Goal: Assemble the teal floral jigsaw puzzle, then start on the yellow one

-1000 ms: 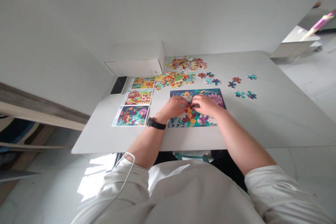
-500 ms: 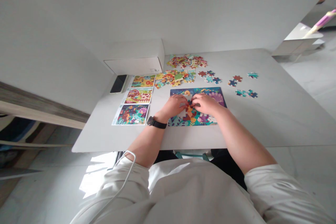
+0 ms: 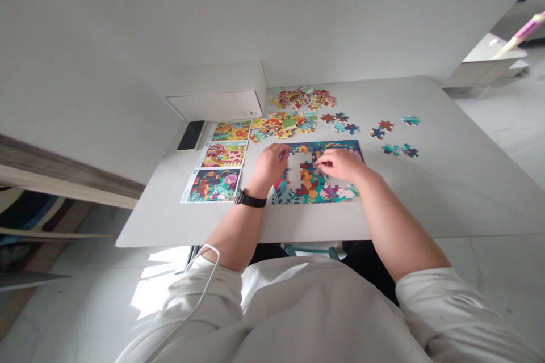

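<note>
A partly assembled jigsaw puzzle (image 3: 313, 195) with a dark, colourful animal scene lies on the table before me. Pale gaps show in its left middle part and right of centre. My left hand (image 3: 272, 163) rests at the puzzle's upper left edge, fingers bent loosely and nothing visible in them. Over the right middle of the puzzle is my right hand (image 3: 342, 164), its thumb and fingertips drawn together by a dark piece beside the gap. Whether they grip that piece is hidden. Between the hands, an orange animal (image 3: 307, 176) shows on the joined pieces.
Left of the puzzle lies a picture sheet (image 3: 216, 185) with three scenes. A phone (image 3: 191, 136) and a white box (image 3: 217, 105) are behind it. Piles of puzzle pieces (image 3: 283, 125) lie at the back, with several loose pieces (image 3: 385, 125) to the right.
My hands have drawn apart: the left moved left and slightly up to the puzzle's edge, the right slightly right. The gap and the orange animal between them now show more.
</note>
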A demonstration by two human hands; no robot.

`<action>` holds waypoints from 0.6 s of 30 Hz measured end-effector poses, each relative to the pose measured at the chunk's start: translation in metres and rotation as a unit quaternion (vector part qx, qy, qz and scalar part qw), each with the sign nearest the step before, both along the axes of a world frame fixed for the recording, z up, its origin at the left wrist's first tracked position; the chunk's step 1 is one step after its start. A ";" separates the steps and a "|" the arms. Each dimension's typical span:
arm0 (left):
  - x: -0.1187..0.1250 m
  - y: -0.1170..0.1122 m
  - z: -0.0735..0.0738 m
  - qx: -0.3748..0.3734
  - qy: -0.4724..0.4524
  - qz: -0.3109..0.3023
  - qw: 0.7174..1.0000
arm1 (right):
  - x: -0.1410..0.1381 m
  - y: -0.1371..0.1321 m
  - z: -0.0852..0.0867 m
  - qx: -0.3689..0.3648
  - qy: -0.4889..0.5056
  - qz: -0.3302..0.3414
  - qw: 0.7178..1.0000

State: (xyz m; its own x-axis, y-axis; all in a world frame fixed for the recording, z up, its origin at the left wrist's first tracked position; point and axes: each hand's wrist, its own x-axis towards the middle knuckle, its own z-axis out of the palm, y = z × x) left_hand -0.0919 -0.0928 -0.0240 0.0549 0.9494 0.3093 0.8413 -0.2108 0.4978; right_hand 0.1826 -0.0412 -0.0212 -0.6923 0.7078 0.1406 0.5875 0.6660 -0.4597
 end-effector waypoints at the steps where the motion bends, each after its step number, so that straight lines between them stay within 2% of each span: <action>1: -0.001 0.000 0.000 -0.002 -0.003 0.014 1.000 | 0.001 0.000 0.001 -0.008 -0.008 0.005 1.000; 6: -0.001 -0.002 0.002 -0.012 -0.007 0.022 1.000 | -0.001 0.001 -0.002 -0.030 -0.030 0.041 0.998; 12: 0.012 -0.007 -0.001 -0.027 0.003 -0.047 0.999 | -0.005 0.002 -0.011 -0.034 -0.047 0.054 0.997; 18: 0.025 -0.008 -0.009 -0.050 0.035 -0.092 0.994 | -0.007 -0.001 -0.008 -0.020 -0.044 0.052 0.997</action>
State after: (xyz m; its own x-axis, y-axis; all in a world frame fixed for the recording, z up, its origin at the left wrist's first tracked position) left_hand -0.0669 -0.1005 -0.0327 0.2475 0.9475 0.2025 0.8268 -0.3156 0.4657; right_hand 0.1758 -0.0420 -0.0287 -0.7711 0.6348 0.0491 0.5549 0.7079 -0.4370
